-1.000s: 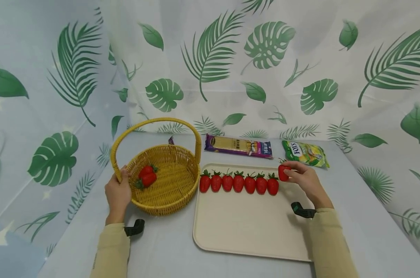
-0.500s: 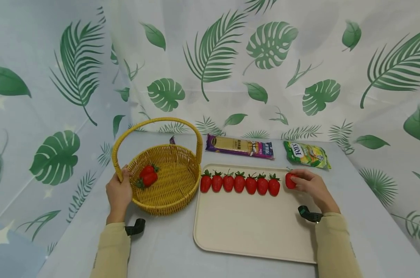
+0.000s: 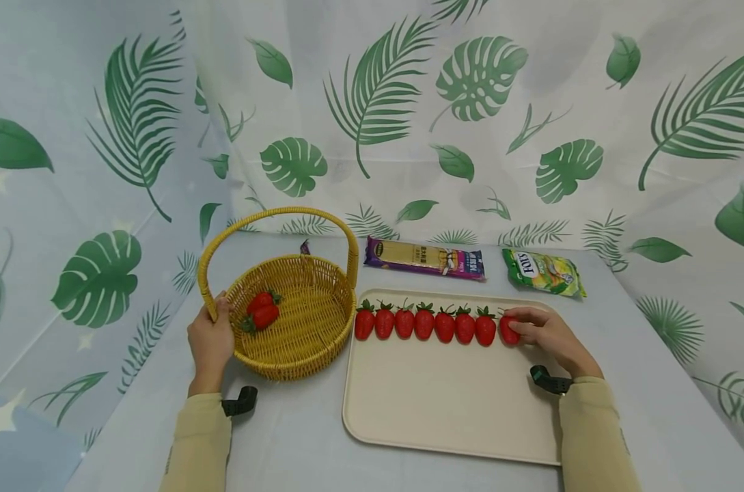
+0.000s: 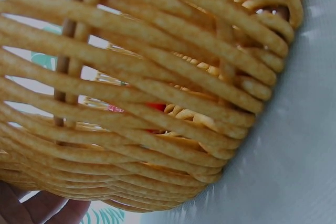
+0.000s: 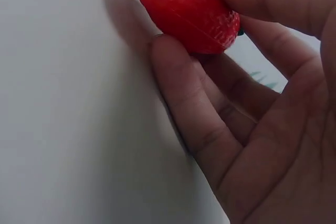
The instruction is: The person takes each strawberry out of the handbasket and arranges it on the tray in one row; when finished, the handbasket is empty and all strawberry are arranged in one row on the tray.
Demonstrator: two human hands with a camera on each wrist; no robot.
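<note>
My left hand (image 3: 212, 339) grips the left rim of a yellow wicker basket (image 3: 298, 371), just by the foot of its tall handle. Two strawberries (image 3: 264, 316) lie inside the basket on its left side. In the left wrist view the woven wall (image 4: 136, 87) fills most of the picture, with fingertips (image 4: 68, 213) at the lower left. On the cream tray (image 3: 445, 410), several strawberries (image 3: 423, 323) stand in a row along the back, leaves away from me. At the row's right end my right hand (image 3: 550, 336) pinches another strawberry (image 5: 184, 9) between thumb and fingers, low over the tray.
Behind the tray lies a purple and gold packet (image 3: 423, 258). To its right is a green and yellow bag (image 3: 544, 272). A leaf-patterned curtain (image 3: 396, 137) encloses the back and sides of the white table (image 3: 285, 437).
My right hand has lowered the strawberry onto the right end of the row, first moving right, then back left against its neighbour. My left hand keeps its hold on the basket.
</note>
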